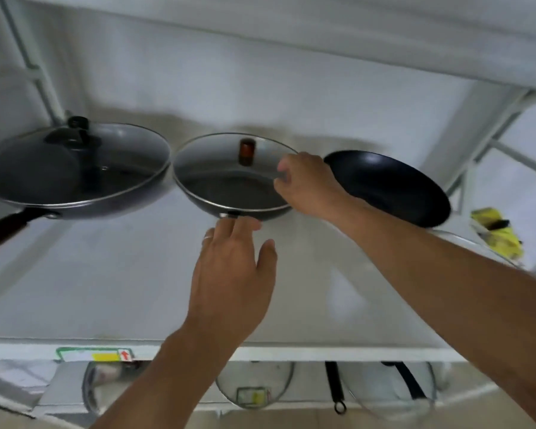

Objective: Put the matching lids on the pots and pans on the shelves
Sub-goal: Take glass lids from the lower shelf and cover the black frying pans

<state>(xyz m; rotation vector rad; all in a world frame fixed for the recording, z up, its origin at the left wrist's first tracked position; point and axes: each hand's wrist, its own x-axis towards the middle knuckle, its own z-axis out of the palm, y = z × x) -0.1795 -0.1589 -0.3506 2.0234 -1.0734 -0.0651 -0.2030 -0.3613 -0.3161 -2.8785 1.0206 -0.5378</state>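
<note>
Glass lid [229, 159] sits on the middle pan [239, 199] on the shelf [106, 274]; right hand [310, 184] pinches its rim, left hand [232, 274] hovers open below.

Sticker [95, 356]: you see it on the shelf's front edge, near the left corner, white with a green border, a yellow block and a red arrow.
Yellow packet [497, 232]: it lies past the shelf's right edge, crumpled, with a dark patch on it.
Frame post [31, 61]: white, it rises at the shelf's back left corner.
</note>
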